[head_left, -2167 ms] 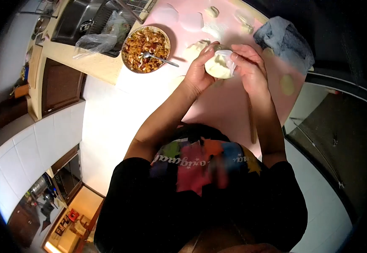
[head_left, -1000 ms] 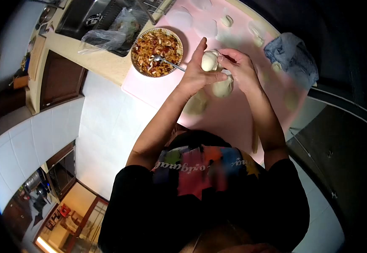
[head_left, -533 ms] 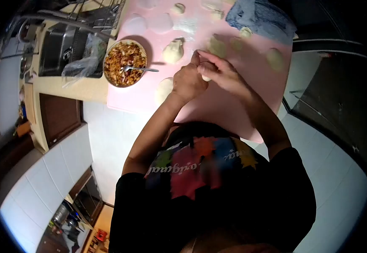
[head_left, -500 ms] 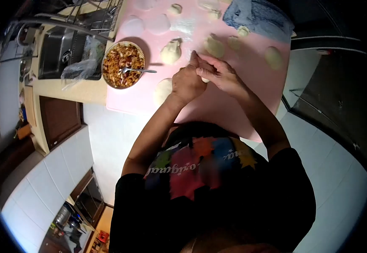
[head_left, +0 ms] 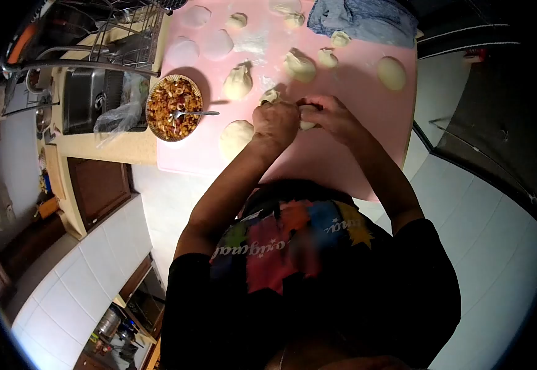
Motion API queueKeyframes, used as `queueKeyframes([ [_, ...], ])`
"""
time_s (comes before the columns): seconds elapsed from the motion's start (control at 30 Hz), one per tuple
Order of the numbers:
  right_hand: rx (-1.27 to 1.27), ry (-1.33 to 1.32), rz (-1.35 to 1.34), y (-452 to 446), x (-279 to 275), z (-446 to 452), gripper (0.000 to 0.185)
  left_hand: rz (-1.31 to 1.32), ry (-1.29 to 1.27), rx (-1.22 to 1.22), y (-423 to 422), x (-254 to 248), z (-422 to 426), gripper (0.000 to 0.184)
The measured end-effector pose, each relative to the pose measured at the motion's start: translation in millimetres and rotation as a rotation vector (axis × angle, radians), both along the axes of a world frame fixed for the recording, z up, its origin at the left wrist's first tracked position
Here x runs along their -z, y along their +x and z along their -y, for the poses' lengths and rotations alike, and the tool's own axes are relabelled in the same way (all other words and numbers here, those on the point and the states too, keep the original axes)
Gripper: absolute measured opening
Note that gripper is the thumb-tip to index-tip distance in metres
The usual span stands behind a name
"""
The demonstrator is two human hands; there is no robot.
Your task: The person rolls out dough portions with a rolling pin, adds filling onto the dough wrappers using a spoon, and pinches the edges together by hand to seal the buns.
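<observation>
My left hand (head_left: pixel 276 124) is closed around a piece of dough (head_left: pixel 271 96), whose pleated end pokes out beyond the knuckles. Close beside it, my right hand (head_left: pixel 332 117) has its fingers curled on a pale bit of dough (head_left: pixel 307 117) between the two hands. Whether both bits are one piece I cannot tell. To the left of my left hand lies a flat dough round (head_left: pixel 236 140). Farther out sit a gathered dough bun (head_left: pixel 237 82) and another bun (head_left: pixel 299 66), both pinched at the top.
A bowl of chopped filling (head_left: pixel 174 108) with a spoon (head_left: pixel 195 113) stands at the left of the pink mat (head_left: pixel 355 166). More dough pieces, pale discs (head_left: pixel 216 44) and a blue cloth (head_left: pixel 361 21) lie toward the back. Left of the mat is a sink (head_left: pixel 83 102) with a plastic bag (head_left: pixel 123 111).
My hands have drawn slightly apart, and my extended left finger has curled in. A pleated dough end now shows beyond my left hand. The whole view has shifted a little.
</observation>
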State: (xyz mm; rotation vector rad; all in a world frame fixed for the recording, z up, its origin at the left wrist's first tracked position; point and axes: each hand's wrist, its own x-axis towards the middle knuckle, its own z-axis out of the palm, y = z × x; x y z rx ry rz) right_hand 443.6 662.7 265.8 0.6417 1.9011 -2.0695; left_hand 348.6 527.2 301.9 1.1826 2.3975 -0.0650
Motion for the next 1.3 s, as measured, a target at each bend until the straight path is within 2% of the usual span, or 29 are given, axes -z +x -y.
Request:
queueKeyframes([
  [0.07, 0.132, -0.214, 0.072, 0.7, -4.2, 0.8, 0.031, -0.015, -0.053, 0.020, -3.5, -1.3, -6.1, 0.017],
  [0.13, 0.140, -0.277, 0.021, 6.4, -18.6, -8.8, 0.032, -0.032, -0.101, 0.040, -9.3, 2.3, -13.0, 0.019],
  [0.2, 0.146, -0.338, -0.030, 10.0, -35.1, -23.6, 0.033, -0.041, 0.033, -0.066, -15.8, 19.1, -16.8, 0.025],
  [0.23, 0.307, -0.429, -0.183, 11.5, -43.2, -31.0, 0.028, -0.039, 0.033, -0.063, -19.3, 31.5, -16.3, 0.025],
  [0.27, 0.469, -0.514, -0.341, 12.7, -46.3, -39.3, 0.023, 0.076, 0.144, -0.118, -25.7, 44.9, -15.3, 0.025],
  [0.3, 0.523, -0.342, -0.493, 7.9, -40.3, -54.4, 0.027, 0.191, 0.255, -0.172, -33.9, 52.3, -13.5, 0.027],
  [0.33, 0.564, -0.030, -0.550, 2.2, -36.6, -62.7, 0.029, 0.814, 0.294, -0.372, -48.4, 41.8, -8.3, 0.042],
  [0.37, 0.597, 0.284, -0.595, -3.9, -32.3, -71.1, 0.032, 0.815, 0.289, -0.366, -46.2, 33.0, -9.9, 0.042],
  [0.4, 0.603, 0.284, -0.593, -4.8, -7.4, -92.1, 0.032, 0.994, 0.395, -0.579, -39.9, 22.5, -9.8, 0.048],
  [0.43, 0.332, 0.844, -0.483, 1.3, 30.2, -120.6, 0.029, 1.167, 0.503, -0.798, -34.9, 17.0, -10.9, 0.055],
  [0.47, 0.022, 1.375, -0.339, 4.0, 51.1, -134.7, 0.027, 1.214, 0.536, -0.801, -34.2, 37.5, -12.3, 0.061],
  [0.5, 0.022, 1.367, -0.345, 1.7, 47.8, -129.6, 0.027, 1.206, 0.535, -0.808, -33.4, 36.2, -12.7, 0.061],
  [0.57, 0.383, 1.006, -0.288, -1.7, 40.9, -121.4, 0.023, 1.752, 0.653, -1.019, -31.3, 34.8, -15.2, 0.067],
  [0.6, 0.335, 1.105, -0.460, -1.0, 48.0, -122.3, 0.029, 1.844, 0.705, -1.008, -30.3, 40.3, -17.7, 0.071],
  [0.63, 0.339, 1.099, -0.451, 2.5, 35.8, -101.8, 0.029, 1.844, 0.693, -1.013, -25.7, 40.2, -19.3, 0.071],
  [0.7, 0.273, 0.077, -0.365, 7.5, -7.0, -51.5, 0.035, 2.024, 0.824, -1.048, -19.6, 37.8, -30.6, 0.073],
  [0.73, 0.283, 0.084, -0.362, 13.9, 3.9, -49.1, 0.035, 2.111, 0.850, -0.910, -16.0, 38.0, -34.7, 0.075],
  [0.77, 0.242, 0.181, -0.280, 22.3, 25.4, -43.0, 0.039, 2.118, 0.842, -0.905, -12.8, 38.3, -37.3, 0.075],
  [0.83, 0.203, 0.277, -0.194, 31.6, 28.6, -42.4, 0.044, 1.898, 0.650, -0.953, -6.6, 28.0, -40.5, 0.077],
  [0.87, 0.354, 0.137, -0.121, 37.6, 17.2, -49.3, 0.046, 1.778, 0.599, -1.042, 1.5, 16.1, -42.4, 0.087],
  [0.9, 0.504, -0.002, -0.051, 44.1, 10.2, -57.2, 0.049, 1.781, 0.596, -1.033, 3.6, 17.1, -41.0, 0.087],
  [0.93, 0.512, 0.004, -0.053, 52.7, 18.1, -68.3, 0.049, 1.744, 0.579, -0.975, 4.6, 20.5, -40.2, 0.086],
  [1.0, 0.260, 1.008, -0.161, 69.8, 43.9, -105.8, 0.057, 1.713, 0.559, -0.907, 6.4, 22.0, -38.1, 0.085],
  [1.03, 0.263, 1.014, -0.159, 75.4, 50.5, -133.8, 0.057, 1.701, 0.526, -0.908, 6.5, 20.8, -35.4, 0.081],
  [1.07, 0.372, 1.170, -0.041, 79.6, 58.6, -163.6, 0.064, 1.688, 0.491, -0.915, 7.3, 20.8, -33.1, 0.077],
  [1.13, 0.483, 1.322, 0.078, 70.9, 69.4, -192.0, 0.072, 1.668, 0.483, -0.903, 10.1, 32.9, -28.1, 0.071],
  [1.2, 0.577, 1.475, 0.074, 59.8, 83.6, -207.5, 0.081, 1.645, 0.479, -0.892, 12.0, 37.6, -26.4, 0.065],
  [1.23, 0.579, 1.474, 0.067, 54.8, 98.8, -219.2, 0.081, 1.619, 0.477, -0.900, 13.3, 34.8, -25.5, 0.060],
  [1.3, 0.280, 1.659, -0.045, 49.7, 112.6, -231.2, 0.081, 1.592, 0.479, -0.914, 14.1, 33.9, -23.8, 0.055],
])
